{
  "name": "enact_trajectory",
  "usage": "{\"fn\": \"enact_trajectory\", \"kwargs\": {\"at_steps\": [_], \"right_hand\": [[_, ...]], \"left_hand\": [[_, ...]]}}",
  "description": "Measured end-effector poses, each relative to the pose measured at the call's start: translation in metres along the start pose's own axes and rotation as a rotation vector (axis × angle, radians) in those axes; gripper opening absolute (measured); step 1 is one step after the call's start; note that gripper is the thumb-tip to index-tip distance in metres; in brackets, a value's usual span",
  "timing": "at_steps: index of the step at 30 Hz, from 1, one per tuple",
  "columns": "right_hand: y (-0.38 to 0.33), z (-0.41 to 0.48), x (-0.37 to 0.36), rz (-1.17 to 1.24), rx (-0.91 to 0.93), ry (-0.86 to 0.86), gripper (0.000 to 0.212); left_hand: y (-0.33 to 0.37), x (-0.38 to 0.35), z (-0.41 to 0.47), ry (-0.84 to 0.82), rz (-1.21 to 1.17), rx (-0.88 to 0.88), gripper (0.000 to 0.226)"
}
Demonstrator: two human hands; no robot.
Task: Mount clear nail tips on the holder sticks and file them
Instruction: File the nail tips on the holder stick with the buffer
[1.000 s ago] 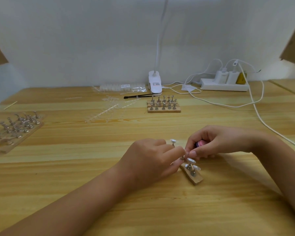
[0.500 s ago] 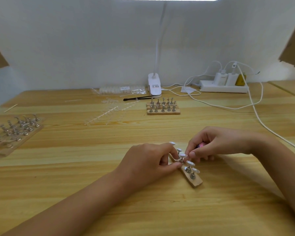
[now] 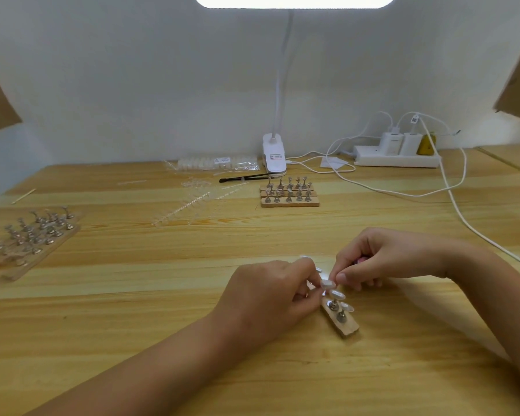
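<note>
A small wooden holder base [image 3: 347,325] with metal sticks lies on the table in front of me. Clear nail tips [image 3: 337,294] sit on its sticks. My left hand [image 3: 270,298] curls over the base's far end and pinches a stick there. My right hand [image 3: 382,259] pinches a clear tip [image 3: 327,283] on that stick between thumb and forefinger. A pink object [image 3: 361,260] shows inside the right palm; what it is stays unclear.
A wooden rack of bare sticks [image 3: 289,193] stands mid-table, another rack [image 3: 30,238] at the left edge. Clear tip strips [image 3: 192,202], a black tool [image 3: 243,177], a bag of tips [image 3: 219,163], a lamp clamp [image 3: 273,156], a power strip [image 3: 398,157] and cables [image 3: 457,202] lie farther back.
The view has tilted upward, showing the lamp's light. Both hands stay at the base; my right fingers have shifted slightly onto the tip.
</note>
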State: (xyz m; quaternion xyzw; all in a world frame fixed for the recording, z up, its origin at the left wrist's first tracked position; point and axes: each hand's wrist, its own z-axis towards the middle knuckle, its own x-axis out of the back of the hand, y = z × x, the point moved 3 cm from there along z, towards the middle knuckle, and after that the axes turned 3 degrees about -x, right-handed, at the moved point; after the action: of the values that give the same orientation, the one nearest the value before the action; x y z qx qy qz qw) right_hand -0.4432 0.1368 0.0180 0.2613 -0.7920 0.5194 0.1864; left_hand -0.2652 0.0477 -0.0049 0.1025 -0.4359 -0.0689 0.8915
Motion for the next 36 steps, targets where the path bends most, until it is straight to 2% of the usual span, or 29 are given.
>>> {"fn": "enact_trajectory", "kwargs": {"at_steps": [2,5,7,9,12,18,27,32,36], "right_hand": [[-0.001,-0.001,0.000,-0.009,-0.005,-0.017,0.016],[-0.002,-0.003,0.000,-0.020,0.007,-0.014,0.017],[-0.003,-0.001,0.001,0.019,0.055,0.101,0.018],[-0.007,0.001,0.005,0.124,0.144,0.309,0.017],[-0.021,0.000,0.002,0.225,0.293,0.510,0.013],[-0.036,0.006,-0.021,0.234,0.444,0.534,0.019],[-0.034,0.008,-0.023,0.250,0.468,0.622,0.009],[-0.035,0.006,-0.024,0.112,0.497,0.706,0.021],[-0.037,0.006,-0.028,-0.047,0.531,0.777,0.027]], "left_hand": [[-0.004,0.005,0.000,0.049,-0.107,0.065,0.011],[-0.015,0.011,0.000,0.078,-0.558,0.265,0.010],[-0.021,0.015,0.001,0.119,-0.851,0.399,0.014],[-0.025,0.016,0.003,0.154,-0.996,0.505,0.018],[-0.030,0.014,0.005,0.169,-1.064,0.589,0.020],[-0.031,0.010,0.008,0.139,-1.191,0.599,0.009],[-0.030,0.008,0.008,0.099,-1.399,0.673,0.016],[-0.029,0.006,0.010,0.050,-1.443,0.746,0.035],[-0.028,0.004,0.010,-0.019,-1.402,0.717,0.029]]}}
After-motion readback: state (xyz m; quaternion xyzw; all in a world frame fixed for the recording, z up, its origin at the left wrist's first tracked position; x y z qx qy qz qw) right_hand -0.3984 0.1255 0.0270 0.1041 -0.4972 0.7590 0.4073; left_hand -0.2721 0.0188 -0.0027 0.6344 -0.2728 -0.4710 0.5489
